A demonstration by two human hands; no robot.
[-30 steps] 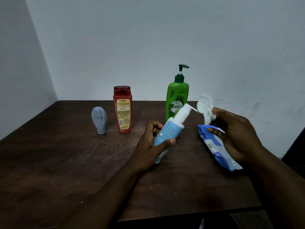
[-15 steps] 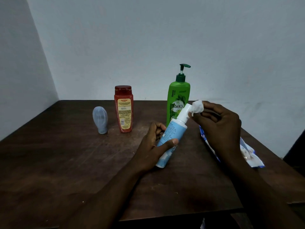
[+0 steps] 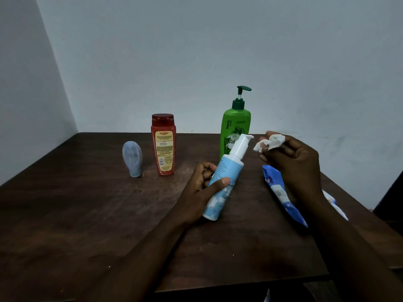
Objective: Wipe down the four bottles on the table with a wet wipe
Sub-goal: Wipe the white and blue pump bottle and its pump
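Observation:
My left hand [image 3: 199, 192] grips a light blue bottle [image 3: 226, 177] with a white pump top, tilted up to the right above the dark wooden table [image 3: 87, 214]. In my right hand [image 3: 292, 166] is a crumpled white wet wipe [image 3: 270, 143], pinched in the fingertips just right of the pump, not touching it. Behind the held bottle stands a tall green pump bottle [image 3: 236, 125]. A red bottle [image 3: 163, 144] and a small grey-blue tube [image 3: 132, 159] on its cap stand at the back left.
A blue and white wet wipe pack [image 3: 281, 195] lies on the table under my right forearm, near the right edge. Pale walls close off the back and left sides of the table.
My right hand brought the wipe from above the pack to the pump top, then drew back slightly to the right. The left hand kept the blue bottle tilted in place.

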